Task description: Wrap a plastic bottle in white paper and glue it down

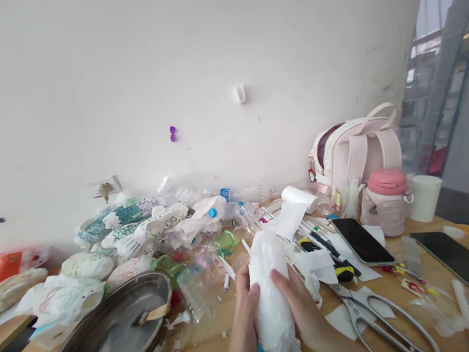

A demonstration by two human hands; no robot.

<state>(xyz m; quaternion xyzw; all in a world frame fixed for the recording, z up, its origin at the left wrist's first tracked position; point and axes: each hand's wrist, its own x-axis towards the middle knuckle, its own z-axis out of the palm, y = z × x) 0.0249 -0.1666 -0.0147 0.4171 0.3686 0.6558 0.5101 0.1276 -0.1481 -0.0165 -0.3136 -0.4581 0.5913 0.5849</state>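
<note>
Between my two hands is a paper-wrapped bottle (272,296), white and slightly lumpy, with a dark blue end showing at the bottom. My left hand (245,310) grips its left side, the thumb pressed against the paper. My right hand (302,304) closes on the other side, its thumb lying over the front. Torn white paper (318,265) lies just right of the bottle. Large grey-handled scissors (360,308) rest on the table near my right forearm. To the left is a dark oval basin (165,288) of cloudy liquid, with a brush (155,313) across its inner edge.
Several painted paper-covered shapes (126,213) and clear plastic bottles pile up along the wall. A paper roll (298,196), box cutter (345,273), phone (362,240) and dark tablet (467,265) lie to the right. Behind them stand a pink backpack (356,151), pink-lidded jar (386,209) and white cup (425,197).
</note>
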